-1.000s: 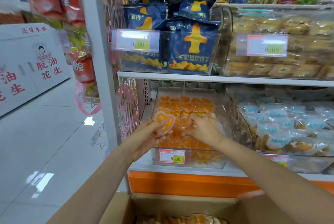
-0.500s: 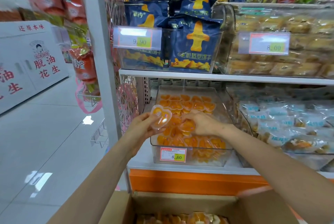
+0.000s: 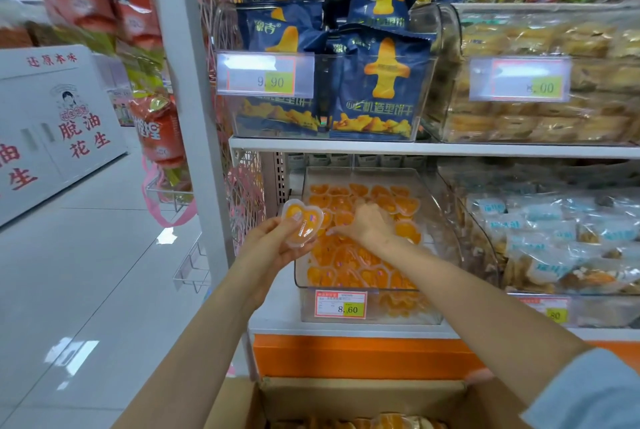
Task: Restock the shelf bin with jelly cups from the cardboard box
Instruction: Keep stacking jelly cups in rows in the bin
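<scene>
A clear shelf bin (image 3: 446,238) on the lower shelf is filled with several orange heart-shaped jelly cups (image 3: 346,265). My left hand (image 3: 273,241) holds one heart-shaped jelly cup (image 3: 302,223) at the bin's left rim, its face turned toward me. My right hand (image 3: 367,224) reaches into the bin, fingers down among the cups; whether it grips one is hidden. The cardboard box (image 3: 346,394) sits open at the bottom of the view, with more orange cups (image 3: 388,423) inside.
A price tag reading 8.60 (image 3: 341,304) hangs on the bin front. The bin above holds blue snack bags (image 3: 377,82). Bins of wrapped snacks (image 3: 554,238) stand to the right. A white upright post (image 3: 187,116) and pink wire rack (image 3: 242,196) flank the left; the aisle floor (image 3: 86,272) lies beyond.
My left hand lifted its jelly cup up and slightly left, out to the bin's rim. My right hand moved deeper toward the back of the bin.
</scene>
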Action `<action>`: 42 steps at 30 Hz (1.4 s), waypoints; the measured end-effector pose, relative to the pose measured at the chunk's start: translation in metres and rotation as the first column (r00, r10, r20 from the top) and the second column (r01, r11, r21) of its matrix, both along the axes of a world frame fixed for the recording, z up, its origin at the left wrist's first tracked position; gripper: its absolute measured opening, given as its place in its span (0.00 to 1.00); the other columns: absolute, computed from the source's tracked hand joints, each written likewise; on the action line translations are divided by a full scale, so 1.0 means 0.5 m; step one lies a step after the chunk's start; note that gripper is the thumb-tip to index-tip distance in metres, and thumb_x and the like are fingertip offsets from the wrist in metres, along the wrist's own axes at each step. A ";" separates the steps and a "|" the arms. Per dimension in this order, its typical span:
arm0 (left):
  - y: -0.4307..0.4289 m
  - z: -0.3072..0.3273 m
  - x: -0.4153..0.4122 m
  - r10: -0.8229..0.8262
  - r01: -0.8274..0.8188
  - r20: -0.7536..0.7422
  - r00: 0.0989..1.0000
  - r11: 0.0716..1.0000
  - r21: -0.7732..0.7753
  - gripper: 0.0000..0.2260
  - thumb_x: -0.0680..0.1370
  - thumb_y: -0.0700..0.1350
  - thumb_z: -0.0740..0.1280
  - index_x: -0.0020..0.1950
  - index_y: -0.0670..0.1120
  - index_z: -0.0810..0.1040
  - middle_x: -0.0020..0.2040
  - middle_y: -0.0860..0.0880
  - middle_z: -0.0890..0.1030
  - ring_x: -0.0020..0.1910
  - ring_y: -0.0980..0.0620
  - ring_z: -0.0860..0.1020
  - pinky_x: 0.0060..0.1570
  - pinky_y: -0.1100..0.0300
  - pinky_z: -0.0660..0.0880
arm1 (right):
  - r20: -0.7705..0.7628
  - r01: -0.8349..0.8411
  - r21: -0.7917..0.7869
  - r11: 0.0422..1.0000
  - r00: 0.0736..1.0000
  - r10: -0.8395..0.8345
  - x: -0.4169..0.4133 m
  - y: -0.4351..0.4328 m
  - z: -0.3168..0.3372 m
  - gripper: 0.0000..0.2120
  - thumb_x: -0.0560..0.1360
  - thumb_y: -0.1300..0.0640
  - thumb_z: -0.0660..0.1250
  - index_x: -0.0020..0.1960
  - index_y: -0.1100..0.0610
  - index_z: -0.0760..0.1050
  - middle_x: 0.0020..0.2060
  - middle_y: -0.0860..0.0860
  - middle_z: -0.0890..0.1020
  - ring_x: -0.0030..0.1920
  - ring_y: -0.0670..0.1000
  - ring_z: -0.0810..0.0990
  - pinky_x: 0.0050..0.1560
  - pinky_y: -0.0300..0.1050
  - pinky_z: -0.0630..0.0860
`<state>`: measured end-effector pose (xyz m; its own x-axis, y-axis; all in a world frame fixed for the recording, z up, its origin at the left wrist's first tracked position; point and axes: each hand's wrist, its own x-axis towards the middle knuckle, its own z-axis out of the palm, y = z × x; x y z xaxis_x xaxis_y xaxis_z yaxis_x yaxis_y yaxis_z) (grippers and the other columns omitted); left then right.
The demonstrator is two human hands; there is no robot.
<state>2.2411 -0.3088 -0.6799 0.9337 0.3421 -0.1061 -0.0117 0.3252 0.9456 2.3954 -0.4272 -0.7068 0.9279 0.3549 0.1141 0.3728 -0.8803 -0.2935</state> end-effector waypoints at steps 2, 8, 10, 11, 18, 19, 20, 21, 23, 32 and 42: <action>0.000 0.000 0.002 0.002 -0.002 -0.010 1.000 1.000 0.002 0.13 0.76 0.45 0.66 0.57 0.39 0.75 0.54 0.43 0.81 0.51 0.47 0.81 0.49 0.59 0.80 | -0.033 -0.003 -0.013 1.000 0.999 0.003 -0.004 0.004 0.003 0.35 0.67 0.38 0.71 0.63 0.61 0.70 0.57 0.57 0.77 0.57 0.57 0.77 0.48 0.46 0.73; -0.002 0.001 0.004 0.006 -0.006 -0.011 1.000 1.000 -0.012 0.14 0.75 0.45 0.66 0.57 0.39 0.75 0.52 0.43 0.81 0.50 0.48 0.82 0.48 0.60 0.80 | -0.054 -0.035 0.008 0.999 0.998 0.035 -0.008 -0.001 0.002 0.25 0.69 0.47 0.74 0.57 0.62 0.74 0.53 0.57 0.79 0.52 0.55 0.79 0.41 0.42 0.70; -0.003 0.002 0.004 0.000 -0.001 -0.004 1.000 1.000 -0.019 0.15 0.75 0.45 0.66 0.57 0.38 0.75 0.52 0.43 0.82 0.48 0.48 0.82 0.48 0.60 0.80 | -0.006 -0.018 0.034 0.999 1.000 0.018 -0.011 -0.002 -0.007 0.26 0.70 0.46 0.73 0.58 0.63 0.73 0.52 0.57 0.80 0.53 0.56 0.79 0.43 0.44 0.71; -0.004 0.002 0.003 0.000 0.000 -0.001 1.000 1.000 -0.024 0.15 0.75 0.45 0.66 0.57 0.37 0.75 0.52 0.43 0.82 0.47 0.48 0.83 0.47 0.61 0.80 | 0.024 -0.009 0.036 0.999 1.000 0.009 -0.012 -0.003 -0.012 0.27 0.70 0.45 0.72 0.60 0.63 0.71 0.52 0.58 0.80 0.54 0.56 0.79 0.44 0.45 0.72; -0.002 0.001 0.003 0.004 -0.003 -0.017 1.000 0.999 0.046 0.14 0.75 0.47 0.66 0.56 0.39 0.77 0.50 0.44 0.83 0.48 0.49 0.83 0.48 0.60 0.80 | 0.146 -0.032 -0.102 0.994 0.988 0.047 -0.008 -0.013 -0.017 0.34 0.71 0.39 0.69 0.67 0.59 0.64 0.56 0.56 0.79 0.58 0.58 0.77 0.50 0.47 0.72; -0.003 -0.001 0.003 0.022 -0.018 -0.034 0.999 0.995 0.098 0.14 0.75 0.48 0.66 0.55 0.40 0.78 0.51 0.44 0.83 0.49 0.48 0.82 0.49 0.60 0.79 | 0.155 -0.047 -0.111 0.993 0.986 0.064 -0.005 -0.025 -0.007 0.34 0.70 0.39 0.69 0.67 0.58 0.64 0.57 0.56 0.78 0.58 0.58 0.76 0.50 0.47 0.72; -0.005 -0.004 0.004 0.042 -0.032 -0.052 0.998 0.985 0.168 0.14 0.75 0.48 0.66 0.55 0.41 0.79 0.52 0.43 0.83 0.50 0.48 0.81 0.50 0.59 0.78 | 0.181 -0.062 -0.104 0.993 0.980 0.080 -0.001 -0.044 0.005 0.32 0.70 0.39 0.69 0.66 0.56 0.65 0.58 0.55 0.77 0.59 0.57 0.75 0.51 0.47 0.72; -0.009 -0.005 0.005 0.052 -0.035 -0.063 0.997 0.970 0.241 0.14 0.76 0.49 0.66 0.54 0.41 0.79 0.52 0.43 0.82 0.51 0.48 0.79 0.50 0.59 0.75 | 0.219 -0.081 -0.093 0.992 0.971 0.099 0.006 -0.068 0.019 0.30 0.71 0.40 0.68 0.66 0.55 0.67 0.59 0.55 0.76 0.60 0.57 0.73 0.53 0.48 0.72; -0.024 -0.002 0.009 0.036 -0.016 -0.052 0.998 0.939 0.345 0.13 0.76 0.50 0.66 0.56 0.44 0.79 0.54 0.44 0.81 0.50 0.49 0.78 0.47 0.59 0.74 | 0.282 -0.129 -0.138 0.982 0.945 0.164 0.022 -0.124 0.040 0.24 0.73 0.44 0.67 0.65 0.53 0.70 0.61 0.54 0.75 0.63 0.56 0.70 0.59 0.47 0.69; -0.135 -0.038 0.109 -0.115 0.234 -0.261 0.958 0.840 0.490 0.06 0.76 0.43 0.68 0.44 0.44 0.72 0.42 0.44 0.79 0.38 0.49 0.79 0.43 0.56 0.79 | 0.214 -0.295 -0.373 0.880 0.895 0.391 0.014 -0.232 0.009 0.19 0.76 0.53 0.64 0.67 0.51 0.69 0.65 0.51 0.73 0.68 0.52 0.66 0.74 0.51 0.42; -0.129 -0.081 0.160 0.053 0.240 -0.307 0.950 0.502 0.831 0.06 0.75 0.45 0.69 0.47 0.45 0.74 0.40 0.47 0.77 0.41 0.48 0.76 0.44 0.55 0.74 | 0.271 -0.356 -0.291 0.888 0.859 0.434 -0.015 -0.255 -0.014 0.16 0.74 0.48 0.66 0.60 0.51 0.74 0.60 0.49 0.75 0.66 0.51 0.68 0.73 0.53 0.34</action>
<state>2.3209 -0.3735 -0.7204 0.9483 0.3133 -0.0516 0.2547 -0.6534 0.7129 2.3878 -0.5545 -0.7137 0.6292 0.7350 0.2527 0.7417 -0.6650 0.0878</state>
